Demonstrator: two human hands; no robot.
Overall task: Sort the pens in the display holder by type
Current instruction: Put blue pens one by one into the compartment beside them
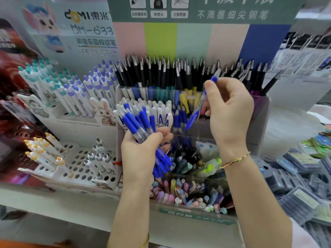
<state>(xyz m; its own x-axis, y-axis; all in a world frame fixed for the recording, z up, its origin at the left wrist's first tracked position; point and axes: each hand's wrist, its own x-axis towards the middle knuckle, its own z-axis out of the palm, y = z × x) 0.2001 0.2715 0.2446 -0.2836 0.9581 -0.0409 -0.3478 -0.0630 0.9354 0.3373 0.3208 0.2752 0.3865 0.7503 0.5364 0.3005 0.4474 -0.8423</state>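
A clear tiered display holder (260, 111) stands in the middle, packed with pens. My left hand (141, 151) grips a bundle of blue click pens (136, 122) over the holder's middle tier, their clips fanning up and left. My right hand (231, 111) is raised to the right and pinches a single blue pen (196, 113), which hangs tilted over the compartment with a few blue pens (180, 119). Black-barrelled pens (172, 72) fill the back row. White-capped pens (161, 108) stand behind the bundle. Pastel pens (180, 194) fill the front tier.
To the left stands a white perforated rack (78, 169) with yellow-topped, grey-topped, teal and purple pens. Stacked packaged goods (300, 185) lie at the right. A green and pastel signboard (197, 33) rises behind the holder. The shelf edge (53, 203) runs along the front.
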